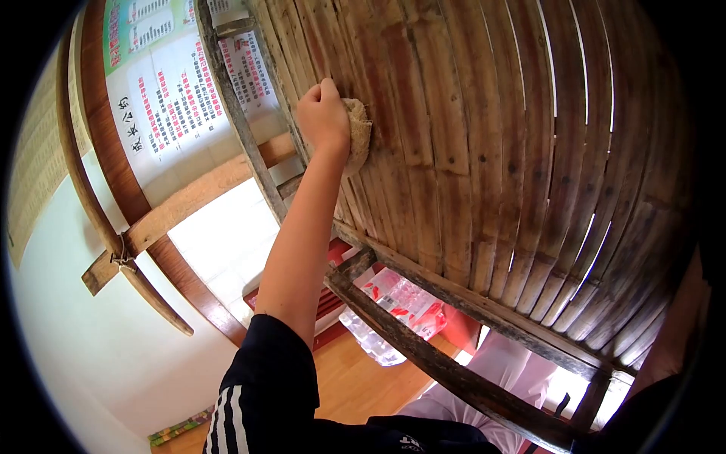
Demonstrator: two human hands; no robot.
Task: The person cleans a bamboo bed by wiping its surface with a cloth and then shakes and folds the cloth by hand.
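My left hand (324, 119) is closed around a tan, rough-textured loofah sponge (358, 127). It presses the sponge to the brown bamboo slats (454, 144) of a large bench-like piece of furniture, near the slats' left edge. The fingers wrap over the sponge, so part of it is hidden. Only part of my right arm (669, 337) shows at the dark right edge; the hand itself lies outside the picture.
A dark wooden rail (431, 371) curves along the near side of the slats. Beneath it are plastic-wrapped bottles (393, 306) on the wooden floor (370, 393). At left, a wooden crossbar (189, 189) meets a curved pole (91, 181), beside a printed poster (170, 106).
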